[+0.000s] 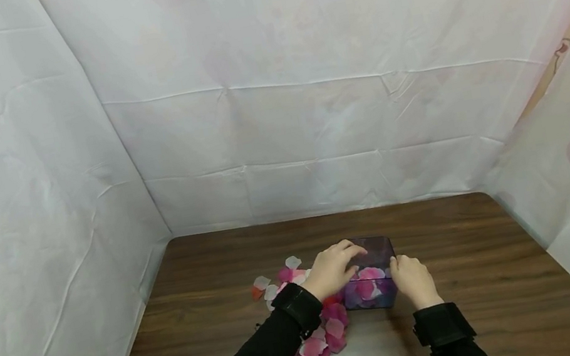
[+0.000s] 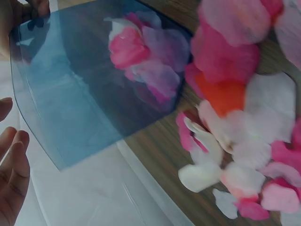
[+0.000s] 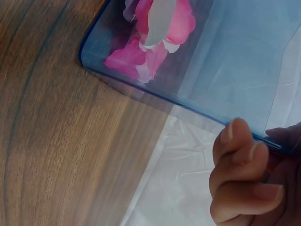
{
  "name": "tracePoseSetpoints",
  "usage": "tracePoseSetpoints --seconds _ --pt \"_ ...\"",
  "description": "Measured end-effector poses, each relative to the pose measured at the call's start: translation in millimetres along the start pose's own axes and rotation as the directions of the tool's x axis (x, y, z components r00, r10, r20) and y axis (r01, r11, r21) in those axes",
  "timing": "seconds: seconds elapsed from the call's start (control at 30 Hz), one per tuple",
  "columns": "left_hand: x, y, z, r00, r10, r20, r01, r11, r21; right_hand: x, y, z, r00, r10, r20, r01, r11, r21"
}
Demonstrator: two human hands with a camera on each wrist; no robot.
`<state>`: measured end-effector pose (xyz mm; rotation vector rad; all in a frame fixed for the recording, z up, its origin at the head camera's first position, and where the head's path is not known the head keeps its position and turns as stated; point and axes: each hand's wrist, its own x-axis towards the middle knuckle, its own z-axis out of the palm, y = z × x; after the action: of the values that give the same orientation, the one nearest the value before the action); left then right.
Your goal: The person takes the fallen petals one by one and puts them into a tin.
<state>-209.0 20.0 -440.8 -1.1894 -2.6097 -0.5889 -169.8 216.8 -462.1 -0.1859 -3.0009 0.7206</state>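
Note:
A clear, blue-purple tinted plastic box stands on the table with pink and white artificial petals at its bottom. My right hand grips its right wall at the rim, the fingers curled on one side and the thumb opposite. On the box's left side my left hand reaches over with loosely bent fingers. They stand apart from the wall in the left wrist view, and nothing shows between them. Loose pink, white and orange petals lie beside the box, partly hidden beneath the left forearm.
The brown wood-grain table extends around the box and petals. White cloth walls enclose it at the back and both sides. More scattered petals lie close to the box in the left wrist view.

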Motion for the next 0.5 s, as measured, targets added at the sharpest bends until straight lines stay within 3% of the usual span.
tracePoseSetpoints --seconds 0.1,0.2,0.33,0.5 --pt "-14.7 -14.9 -5.9 1.000 -0.015 0.006 0.015 0.999 -0.053 0 -1 2.2 1.000 -0.003 0.002 0.003 1.000 0.004" --pt "-39.0 -36.9 -10.8 0.999 -0.048 0.009 0.049 0.995 -0.089 -1 -1 4.7 1.000 -0.007 0.005 0.007 1.000 0.001" --pt "-78.5 -70.6 -15.9 0.993 -0.113 -0.027 0.111 0.992 -0.061 -1 -1 6.0 1.000 -0.016 -0.007 0.016 1.000 -0.006" --pt "-121.3 -96.4 -16.9 0.987 -0.155 -0.043 0.153 0.988 -0.033 1 -1 0.8 1.000 -0.007 -0.023 0.007 1.000 -0.010"
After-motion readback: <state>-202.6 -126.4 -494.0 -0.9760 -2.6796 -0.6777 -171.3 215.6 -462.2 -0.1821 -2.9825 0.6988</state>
